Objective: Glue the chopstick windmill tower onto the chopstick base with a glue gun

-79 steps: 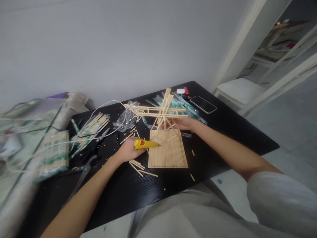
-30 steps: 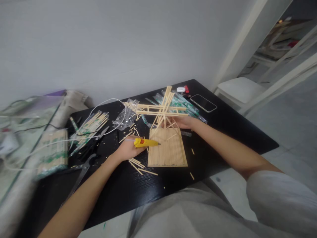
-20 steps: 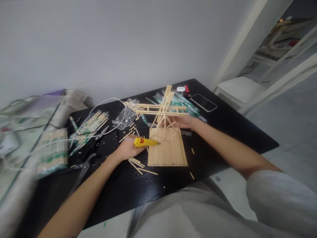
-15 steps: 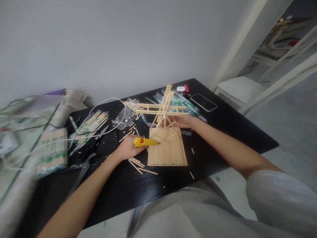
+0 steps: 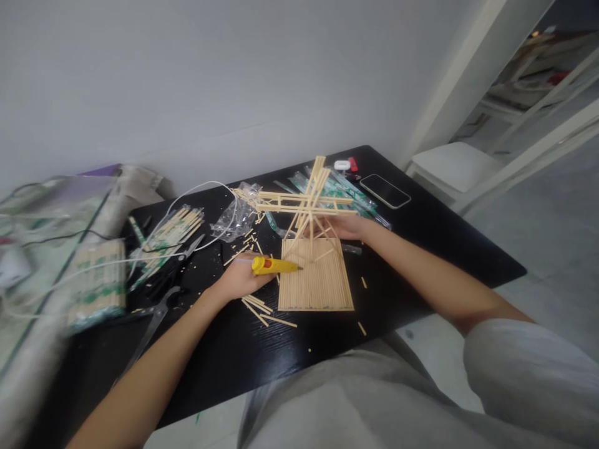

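Barely anything has moved since the earlier frame: the whole scene just sits slightly higher, likely a head tilt. Left hand (image 5: 241, 279) and right hand (image 5: 344, 227) match their earlier pose. My read: the work is being kept steady, no visible progress over that span.

Near side: loose pale thin wooden sticks (image 5: 256, 304) on a black wood-grain table (image 5: 238, 374). Further left, a grey metal plier-like tool (image 5: 161, 312), exact type unclear.

Middle: square slab of pale wooden sticks laid side by side (image 5: 316, 287), flat on the table. Left hand's fingers are wrapped around a yellow plastic glue gun (image 5: 275, 266), nozzle pointing right, over the slab's left part; can't tell if it touches.

Slab's far part: tower of slanted pale wooden sticks (image 5: 310, 213), crossed double-rail arms on top. Right hand is behind it, fingers partly hidden; can't tell whether they pinch a stick or just brace.

Left: stick bundle in green-printed clear wrap (image 5: 98, 280), then black-handled metal scissors (image 5: 193, 247). Farther: crumpled clear plastic bag (image 5: 236, 215). Far right: green-printed clear sleeves (image 5: 349, 190), dark-screened phone (image 5: 385, 190), small white rounded case (image 5: 342, 165). Beyond: white stool (image 5: 453, 165), plain greyish wall (image 5: 234, 81).
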Available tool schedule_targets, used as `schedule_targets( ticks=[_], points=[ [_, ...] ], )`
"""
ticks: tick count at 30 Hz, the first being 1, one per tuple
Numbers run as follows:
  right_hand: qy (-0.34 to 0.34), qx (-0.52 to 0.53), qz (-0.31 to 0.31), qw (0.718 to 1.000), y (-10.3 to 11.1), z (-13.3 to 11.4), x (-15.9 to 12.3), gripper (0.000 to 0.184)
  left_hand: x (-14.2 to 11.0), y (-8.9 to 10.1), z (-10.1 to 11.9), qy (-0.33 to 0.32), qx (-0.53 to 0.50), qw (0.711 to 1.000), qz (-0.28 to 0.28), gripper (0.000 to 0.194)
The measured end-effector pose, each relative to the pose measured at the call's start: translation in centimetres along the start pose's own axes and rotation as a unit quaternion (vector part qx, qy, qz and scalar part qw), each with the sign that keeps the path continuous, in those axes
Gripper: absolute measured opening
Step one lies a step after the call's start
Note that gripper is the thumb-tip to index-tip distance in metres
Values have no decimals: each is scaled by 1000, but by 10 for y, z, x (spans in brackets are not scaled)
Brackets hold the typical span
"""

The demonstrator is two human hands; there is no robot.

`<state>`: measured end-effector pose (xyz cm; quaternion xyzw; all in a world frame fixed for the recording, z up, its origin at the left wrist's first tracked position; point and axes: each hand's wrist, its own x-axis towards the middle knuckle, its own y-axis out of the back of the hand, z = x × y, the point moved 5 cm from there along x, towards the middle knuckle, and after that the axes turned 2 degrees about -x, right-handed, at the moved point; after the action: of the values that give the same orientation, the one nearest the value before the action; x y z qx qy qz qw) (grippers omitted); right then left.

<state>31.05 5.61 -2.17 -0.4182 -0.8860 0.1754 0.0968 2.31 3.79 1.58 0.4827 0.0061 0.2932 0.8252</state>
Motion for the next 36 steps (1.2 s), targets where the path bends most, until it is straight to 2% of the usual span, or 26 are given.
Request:
schedule_targets(
  ticks=[6, 12, 18, 24, 36],
  points=[
    [-5, -2, 1, 1000, -2, -2, -1, 52, -1, 1, -2, 9, 5, 1000, -5, 21],
    [8, 13, -11, 1000, -3, -3, -1, 56, -1, 0, -2, 13, 12, 1000, -11, 20],
    [12, 2, 3, 1000, -4, -5, -2, 51, 0, 0, -1, 2, 3, 1000, -4, 23],
    [2, 4, 4, 1000, -4, -6, -2, 51, 0, 0, 0, -3, -13, 1000, -2, 22],
    [9, -2, -10, 1000, -5, -6, -2, 55, -1, 1, 1, -12, 25, 1000, 6, 22]
  ],
)
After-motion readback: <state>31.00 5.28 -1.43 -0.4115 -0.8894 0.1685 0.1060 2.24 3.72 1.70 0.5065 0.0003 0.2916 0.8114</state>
